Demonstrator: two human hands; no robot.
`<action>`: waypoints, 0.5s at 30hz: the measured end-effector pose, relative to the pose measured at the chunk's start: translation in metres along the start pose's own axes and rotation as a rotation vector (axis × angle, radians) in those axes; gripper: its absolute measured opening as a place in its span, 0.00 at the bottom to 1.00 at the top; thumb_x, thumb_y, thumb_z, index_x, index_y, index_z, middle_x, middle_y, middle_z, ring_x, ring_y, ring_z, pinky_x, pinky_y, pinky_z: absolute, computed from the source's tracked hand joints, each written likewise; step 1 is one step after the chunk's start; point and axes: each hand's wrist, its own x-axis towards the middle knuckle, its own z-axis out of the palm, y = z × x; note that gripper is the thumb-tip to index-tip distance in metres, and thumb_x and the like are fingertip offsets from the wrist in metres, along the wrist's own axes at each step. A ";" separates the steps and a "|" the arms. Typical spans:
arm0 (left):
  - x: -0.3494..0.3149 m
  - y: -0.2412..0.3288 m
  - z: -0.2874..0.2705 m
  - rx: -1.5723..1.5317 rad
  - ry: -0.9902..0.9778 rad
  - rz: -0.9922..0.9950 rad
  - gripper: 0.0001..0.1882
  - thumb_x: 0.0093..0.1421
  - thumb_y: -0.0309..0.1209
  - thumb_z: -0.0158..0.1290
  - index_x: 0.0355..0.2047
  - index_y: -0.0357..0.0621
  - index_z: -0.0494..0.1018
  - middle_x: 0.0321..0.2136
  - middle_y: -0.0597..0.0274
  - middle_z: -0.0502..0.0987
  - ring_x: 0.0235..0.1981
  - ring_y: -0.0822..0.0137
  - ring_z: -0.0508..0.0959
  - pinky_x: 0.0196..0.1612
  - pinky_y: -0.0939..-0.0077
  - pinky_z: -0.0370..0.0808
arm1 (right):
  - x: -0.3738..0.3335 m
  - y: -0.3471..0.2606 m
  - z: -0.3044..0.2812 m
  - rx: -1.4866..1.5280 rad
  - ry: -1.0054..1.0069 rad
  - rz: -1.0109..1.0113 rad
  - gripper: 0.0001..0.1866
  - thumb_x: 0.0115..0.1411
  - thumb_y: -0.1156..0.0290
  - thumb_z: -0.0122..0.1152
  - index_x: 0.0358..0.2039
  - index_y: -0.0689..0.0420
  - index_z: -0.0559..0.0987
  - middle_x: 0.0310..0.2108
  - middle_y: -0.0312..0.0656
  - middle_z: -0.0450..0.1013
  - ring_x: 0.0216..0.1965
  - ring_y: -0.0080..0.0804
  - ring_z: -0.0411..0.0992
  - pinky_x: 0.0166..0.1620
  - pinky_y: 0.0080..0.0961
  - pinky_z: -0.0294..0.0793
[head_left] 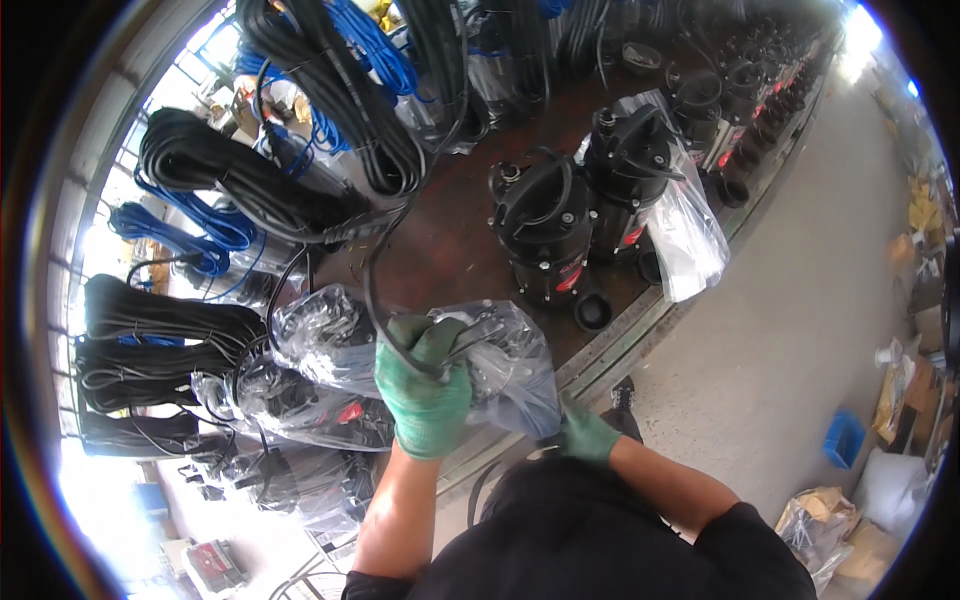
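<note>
My left hand (425, 395), in a green knit glove, is closed around a black cable (375, 290) close to the neck of a clear plastic bag (515, 365). Something dark and bulky fills the bag; its shape is blurred by the plastic. At the bag's lower right end, my right hand (590, 432), also green-gloved, grips the edge, its fingers partly hidden. The cable runs up to a thick bundled black coil (230, 175). Beyond the bag stand two black submersible pumps, one nearer (545, 230) and one partly wrapped in loose plastic (625, 165).
More bagged pumps (310, 400) with cable coils lie left on the dark workbench (440, 240). Blue coils (200, 220) lie among the black ones. Rows of pumps (745, 90) line the far bench edge (650, 310). A blue bin (843, 438) and cartons stand on the floor at right.
</note>
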 end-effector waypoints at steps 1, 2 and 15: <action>-0.003 -0.003 -0.004 0.019 -0.015 -0.025 0.16 0.48 0.15 0.61 0.37 0.45 0.81 0.35 0.57 0.75 0.36 0.54 0.78 0.38 0.62 0.76 | -0.002 -0.023 0.018 0.244 -0.035 0.175 0.38 0.70 0.41 0.56 0.70 0.52 0.64 0.62 0.42 0.71 0.55 0.43 0.74 0.54 0.39 0.77; 0.003 -0.006 -0.005 0.001 -0.012 0.019 0.15 0.49 0.15 0.61 0.37 0.45 0.81 0.35 0.57 0.76 0.35 0.54 0.79 0.39 0.62 0.76 | 0.013 -0.063 0.027 0.748 0.043 0.611 0.40 0.69 0.34 0.53 0.70 0.50 0.65 0.63 0.42 0.70 0.54 0.43 0.74 0.49 0.42 0.81; 0.071 -0.152 0.048 -0.402 0.028 -0.304 0.25 0.58 0.13 0.53 0.58 0.32 0.71 0.51 0.52 0.84 0.53 0.61 0.81 0.61 0.70 0.73 | 0.121 -0.110 0.004 0.087 -0.104 0.417 0.38 0.68 0.46 0.59 0.70 0.56 0.65 0.49 0.51 0.77 0.37 0.37 0.81 0.41 0.33 0.85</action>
